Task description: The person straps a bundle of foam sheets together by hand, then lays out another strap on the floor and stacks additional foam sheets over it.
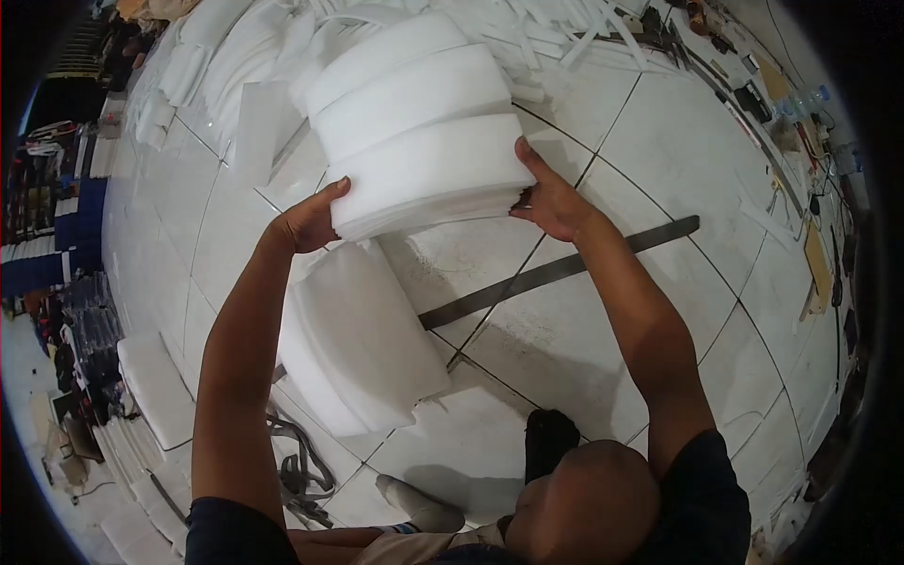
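A stack of white foam sheets [424, 179] lies between my two hands at the near end of a row of similar stacks. My left hand [315, 218] is closed on its left end, thumb on top. At the right end my right hand [557, 196] grips the stack, with the thumb above and the fingers at the lower edge. A second pile of foam sheets [367, 339] sits on the floor below my left hand. Under my right forearm, a long flat grey strip [508, 287] runs across the tiles, passing behind that pile.
Foam offcuts [527, 28] and rolled foam [221, 56] cover the far floor. A grey strap [301, 461] lies coiled near my feet. Stacked goods [80, 226] line the left side. Tools, a plastic bottle [815, 96] and scraps lie along the right wall.
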Action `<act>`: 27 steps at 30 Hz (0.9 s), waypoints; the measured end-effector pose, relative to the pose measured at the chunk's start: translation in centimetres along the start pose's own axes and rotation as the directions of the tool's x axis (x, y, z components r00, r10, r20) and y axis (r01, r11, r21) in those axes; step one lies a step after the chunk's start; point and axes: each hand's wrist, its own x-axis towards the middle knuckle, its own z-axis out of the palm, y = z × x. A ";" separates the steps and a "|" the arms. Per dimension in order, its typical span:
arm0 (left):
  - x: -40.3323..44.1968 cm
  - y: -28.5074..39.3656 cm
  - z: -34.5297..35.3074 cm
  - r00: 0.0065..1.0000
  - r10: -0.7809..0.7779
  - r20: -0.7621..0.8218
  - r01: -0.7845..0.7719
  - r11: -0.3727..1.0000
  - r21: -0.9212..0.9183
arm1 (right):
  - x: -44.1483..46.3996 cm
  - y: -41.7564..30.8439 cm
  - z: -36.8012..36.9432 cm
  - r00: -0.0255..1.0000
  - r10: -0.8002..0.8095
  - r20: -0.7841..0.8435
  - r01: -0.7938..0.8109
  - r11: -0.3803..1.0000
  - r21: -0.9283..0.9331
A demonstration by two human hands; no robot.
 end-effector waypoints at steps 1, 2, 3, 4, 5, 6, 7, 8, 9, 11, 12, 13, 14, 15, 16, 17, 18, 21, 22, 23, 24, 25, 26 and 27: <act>0.0 -0.1 0.0 1.000 -0.001 0.001 0.001 1.000 0.000 | 0.2 0.3 -0.1 1.000 0.001 -0.001 -0.001 1.000 0.001; -0.1 -0.1 0.2 1.000 0.017 -0.011 -0.017 1.000 0.003 | 0.4 0.5 0.1 0.999 -0.037 -0.017 0.037 0.999 0.008; -0.2 -0.2 0.4 0.999 0.035 -0.024 -0.035 0.999 0.005 | 0.5 0.7 0.3 0.997 -0.074 -0.032 0.074 0.997 0.015; -0.2 -0.4 0.3 0.999 0.031 -0.027 -0.031 1.000 0.003 | 0.6 0.9 0.2 0.997 -0.070 -0.030 0.071 0.997 0.017; -0.1 -0.6 0.2 0.999 0.047 -0.008 -0.047 0.999 -0.004 | 0.8 0.9 0.1 0.998 -0.067 -0.012 0.068 0.997 0.046; -0.1 -0.8 -0.1 0.998 0.063 0.009 -0.063 0.998 -0.012 | 0.9 1.0 0.2 0.998 -0.065 0.008 0.064 0.995 0.076; 0.0 -1.1 -0.4 0.998 0.061 0.001 -0.061 0.998 -0.014 | 0.9 1.0 0.4 0.998 -0.061 0.015 0.060 0.995 0.078; 0.2 -1.2 -0.6 0.997 0.066 -0.029 -0.067 0.998 -0.023 | 0.6 0.6 0.6 0.997 -0.060 0.052 0.056 0.996 0.064; 0.4 -1.4 -0.8 0.996 0.070 -0.055 -0.072 0.997 -0.033 | 0.4 0.4 0.8 0.995 -0.056 0.085 0.052 0.997 0.049; 0.5 -1.4 -1.1 0.997 0.076 -0.029 -0.075 0.997 0.011 | 0.2 0.4 0.9 0.998 -0.025 0.050 0.022 0.998 0.055; 0.5 -1.5 -1.3 0.997 0.079 -0.007 -0.079 0.995 0.057 | 0.2 0.5 1.1 1.000 0.006 0.020 -0.007 0.998 0.063; 0.5 -1.5 -1.7 0.997 0.076 -0.011 -0.075 0.996 0.051 | 0.1 0.9 1.1 1.000 0.013 0.024 -0.014 0.998 0.062; 0.6 -1.3 -2.3 0.997 0.069 -0.045 -0.061 0.985 0.159 | 0.0 1.2 1.0 1.000 -0.028 0.014 0.027 0.993 0.111; 0.3 -1.2 -2.7 0.995 0.061 -0.082 -0.037 0.965 0.261 | -0.1 1.7 1.0 0.998 -0.064 0.004 0.062 0.985 0.161; -0.4 -1.0 -3.3 0.988 0.034 -0.153 0.008 0.964 0.266 | -0.3 2.1 0.9 0.999 -0.051 0.013 0.049 0.986 0.162; -2.4 0.0 -2.7 0.970 0.069 -0.231 0.010 0.946 0.324 | -0.7 2.2 0.7 0.997 -0.074 -0.006 0.074 0.980 0.184; -4.5 1.0 -2.0 0.946 0.108 -0.306 0.017 0.926 0.378 | -1.2 2.1 0.6 0.995 -0.095 -0.025 0.099 0.974 0.202; -10.1 0.6 -1.0 0.702 0.385 -0.598 -0.090 0.882 0.463 | -3.2 2.7 0.9 0.992 -0.106 -0.073 0.119 0.975 0.189; -12.1 -0.6 -0.1 0.585 0.449 -0.675 -0.078 0.860 0.504 | -3.9 3.3 1.2 0.985 -0.113 -0.131 0.135 0.977 0.165; -13.5 -2.3 0.1 0.585 0.441 -0.681 -0.075 0.865 0.496 | -4.5 4.0 1.5 0.986 -0.105 -0.128 0.125 0.979 0.161; -14.7 -4.1 0.1 0.498 0.469 -0.730 -0.118 0.870 0.478 | -5.2 4.6 1.8 0.976 -0.127 -0.178 0.160 0.969 0.187; -15.7 -5.9 0.3 0.404 0.488 -0.774 -0.164 0.871 0.464 | -6.0 5.2 2.2 0.963 -0.149 -0.226 0.197 0.958 0.209; -16.6 -7.7 0.8 0.402 0.479 -0.780 -0.160 0.876 0.455 | -6.8 5.9 2.7 0.965 -0.140 -0.221 0.187 0.961 0.205; -17.5 -9.7 1.5 0.390 0.391 -0.833 -0.181 0.920 0.347 | -7.7 6.6 3.3 0.957 -0.133 -0.259 0.201 0.946 0.255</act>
